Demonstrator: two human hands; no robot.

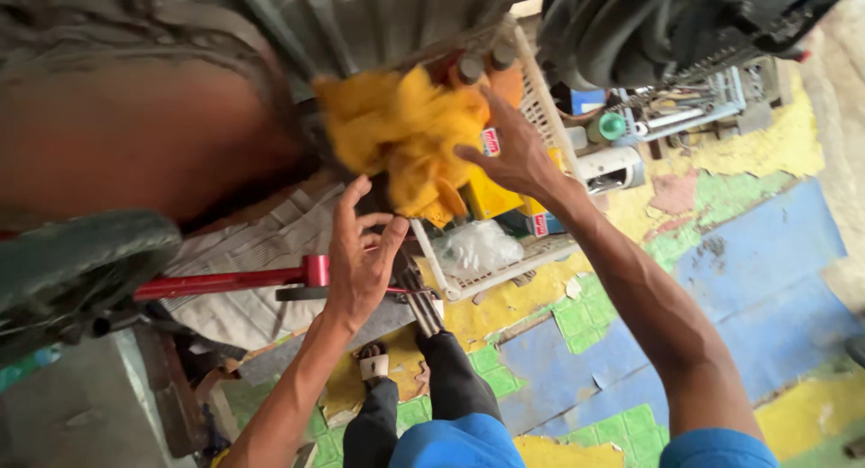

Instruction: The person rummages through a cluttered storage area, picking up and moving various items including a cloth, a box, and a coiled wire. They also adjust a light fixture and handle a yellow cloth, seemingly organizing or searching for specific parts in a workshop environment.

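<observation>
I take the white slatted plastic crate as my landmark. Largest first: above it and to its left hangs the grey ribbed metal underside of a machine, and a crumpled yellow cloth is bunched against that metal, hanging just over the crate's upper left corner.

My right hand lies on the right edge of the cloth, fingers spread and pressing, not closed around it. My left hand, left of the crate's lower corner and just below the cloth, is open with fingers curled upward; I cannot tell whether it touches the cloth or the dark metal rod beside it.

Risks, in my judgement: the cloth is held by flat pressure alone, so a slackened palm could drop it into the crate or onto the painted floor. The left fingers sit near the rod and the red steel bar to the crate's left, a pinch point if either shifts.

Contents: the crate holds yellow boxes and a clear plastic bag. Right of the crate, a metal rack holds tools; I cannot identify them individually.
</observation>
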